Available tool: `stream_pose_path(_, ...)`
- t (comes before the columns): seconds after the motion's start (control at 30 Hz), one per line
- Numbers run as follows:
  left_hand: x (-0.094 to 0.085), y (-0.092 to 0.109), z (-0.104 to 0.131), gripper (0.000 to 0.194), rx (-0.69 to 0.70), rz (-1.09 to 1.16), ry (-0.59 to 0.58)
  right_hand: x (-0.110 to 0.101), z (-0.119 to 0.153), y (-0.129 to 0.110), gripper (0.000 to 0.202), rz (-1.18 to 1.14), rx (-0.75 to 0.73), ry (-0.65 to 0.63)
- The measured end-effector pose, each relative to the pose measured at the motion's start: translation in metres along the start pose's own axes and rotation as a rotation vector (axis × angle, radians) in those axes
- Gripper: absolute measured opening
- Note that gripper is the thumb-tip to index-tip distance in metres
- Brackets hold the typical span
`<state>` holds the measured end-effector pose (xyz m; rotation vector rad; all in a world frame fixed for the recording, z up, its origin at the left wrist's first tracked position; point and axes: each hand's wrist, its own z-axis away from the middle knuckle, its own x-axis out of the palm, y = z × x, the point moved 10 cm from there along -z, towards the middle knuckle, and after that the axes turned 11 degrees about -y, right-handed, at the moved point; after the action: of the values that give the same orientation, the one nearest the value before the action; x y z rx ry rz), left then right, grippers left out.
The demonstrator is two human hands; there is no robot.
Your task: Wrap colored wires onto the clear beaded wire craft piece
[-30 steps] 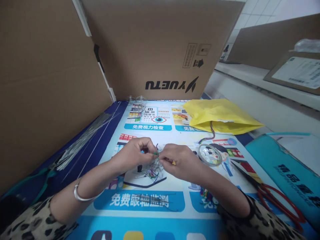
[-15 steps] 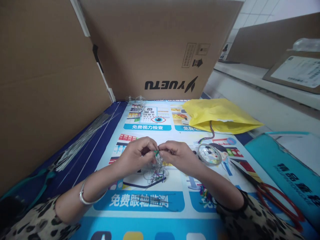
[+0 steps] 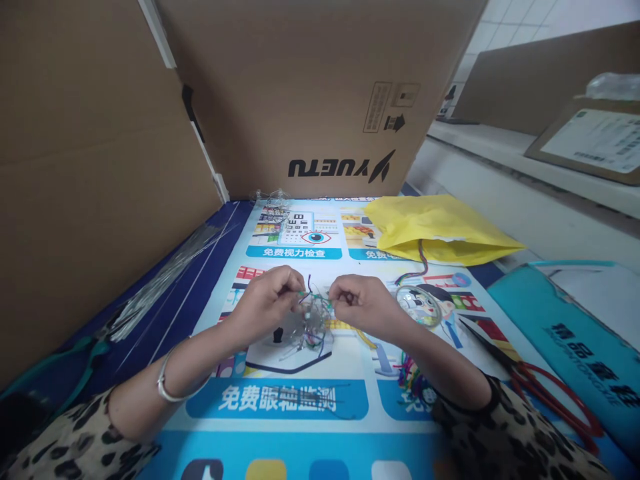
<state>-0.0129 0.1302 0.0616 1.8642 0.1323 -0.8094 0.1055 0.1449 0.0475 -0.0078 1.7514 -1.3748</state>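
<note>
Over the middle of the printed sheet, my left hand (image 3: 273, 297) is closed in a pinch on a thin green thread. My right hand (image 3: 363, 307) pinches the thread's other side, and the two hands are a short gap apart. Between them hangs a tangled bundle of clear wire (image 3: 313, 323) with purple and green bits on it. A short purple thread end (image 3: 309, 283) sticks up near my left fingertips. Beneath my right forearm lies a heap of coloured threads (image 3: 415, 380). The exact hold of the fingertips is too small to tell.
A yellow bag (image 3: 440, 230) and a round clear container (image 3: 419, 307) lie at the right, with red-handled scissors (image 3: 555, 393) nearer. Teal-handled pliers (image 3: 85, 353) and clear strips (image 3: 160, 287) lie left. More wire pieces (image 3: 273, 203) sit by the cardboard box (image 3: 310, 87).
My hands have moved apart from touching, drawing the green thread out between them. The purple thread end now stands up above the bundle.
</note>
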Motion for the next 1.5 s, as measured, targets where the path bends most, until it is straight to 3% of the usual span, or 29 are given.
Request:
stream_pose_path(0.47, 0.007, -0.006, -0.003, 0.007, -0.049, 0.077, -0.064, -0.007, 0.002, -0.003, 0.011, 0.316, 0.019, -0.104)
stream_pose_path(0.73, 0.029, -0.009, 0.001, 0.016, -0.043, 0.384, -0.278, -0.019, 0.007, 0.001, 0.015, 0.572, 0.111, -0.123)
stream_pose_path(0.83, 0.034, -0.004, 0.004, 0.014, 0.006, 0.405, -0.334, -0.022, 0.008, 0.002, 0.018, 0.640, 0.138, -0.142)
stream_pose_path(1.03, 0.022, 0.000, 0.005, 0.018, 0.113, 0.304, -0.246, -0.038, 0.018, -0.005, 0.021, 0.747, 0.181, -0.102)
stream_pose_path(1.17, 0.011, -0.013, 0.005, 0.013, 0.071, 0.218, -0.104, -0.052, 0.028, -0.012, 0.021, 0.793, 0.225, -0.051)
stream_pose_path(1.33, 0.011, -0.024, 0.011, 0.010, 0.022, 0.165, -0.024, -0.045, 0.043, 0.000, 0.019, 0.855, 0.207, -0.175)
stream_pose_path(1.5, 0.014, -0.035, 0.018, 0.014, -0.057, 0.120, 0.001, -0.034, 0.071, 0.027, 0.019, 0.763, 0.169, -0.326)
